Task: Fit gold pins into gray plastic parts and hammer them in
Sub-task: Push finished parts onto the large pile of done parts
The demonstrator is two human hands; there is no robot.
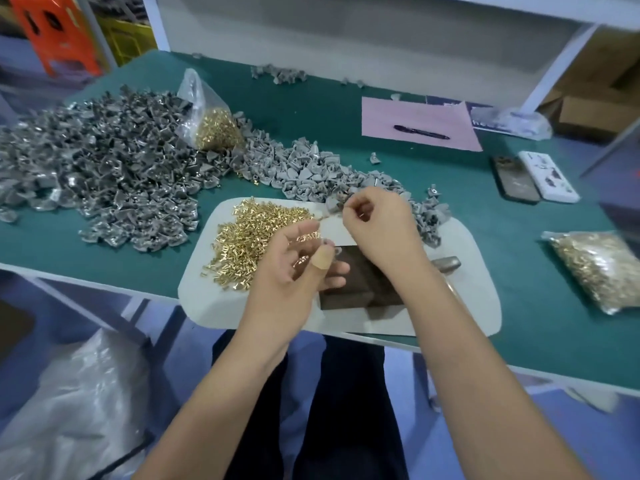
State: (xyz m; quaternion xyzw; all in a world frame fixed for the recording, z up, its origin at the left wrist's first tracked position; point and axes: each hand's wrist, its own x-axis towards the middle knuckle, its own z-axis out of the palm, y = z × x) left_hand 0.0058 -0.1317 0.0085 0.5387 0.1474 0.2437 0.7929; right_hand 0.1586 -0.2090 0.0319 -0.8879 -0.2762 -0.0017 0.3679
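left hand [298, 258] cupped round loose gold pins [303, 263] | right hand [375, 225] pinched on gray part [333, 203] | risk: pins spilled if palm tilted; pin misaligned in blurred part

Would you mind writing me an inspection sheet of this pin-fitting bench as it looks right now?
Surface: green bench top with a white work mat at the near edge.
Job's things: loose gold pins heaped on the mat; gray plastic parts in a band behind it; a larger, shinier gray heap at left; dark block on the mat; hammer head partly hidden by the right arm.
Clutter: open pin bag, sealed pin bag, pen on pink paper, two phones.
Grippers: left hand cups some pins; right hand pinches something small, blurred.
Cables: nothing seen.
Surroundings: orange stool, cardboard box, plastic sack below the bench.
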